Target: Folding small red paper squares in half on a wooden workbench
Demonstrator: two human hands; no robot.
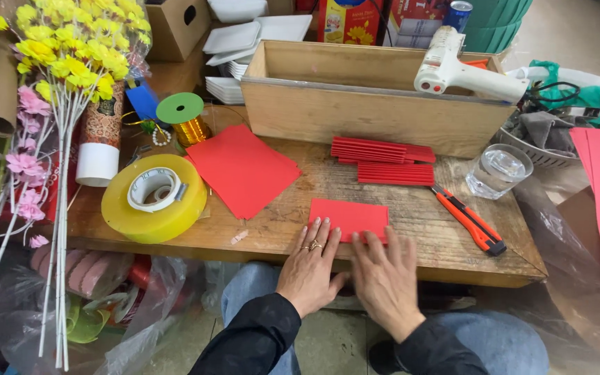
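At the near edge of the wooden table [258, 232], both the left hand [308, 271] and right hand [385, 278] lie flat with fingers spread, pressing nothing closed, their fingertips resting on the near edge of a red paper sheet [348, 217]; an orange utility knife [468, 219] lies right of the fingers.

Both hands lie flat, fingers spread, on the near edge of a small red paper sheet [349, 217] at the front of the wooden table [272, 229]: the left hand [309, 267], wearing a ring, beside the right hand [385, 274]. An orange utility knife [468, 219] lies just right. A stack of red paper [243, 169], pleated red strips [383, 161], a large yellow tape roll [154, 197] and a glass of water [498, 170] sit behind.
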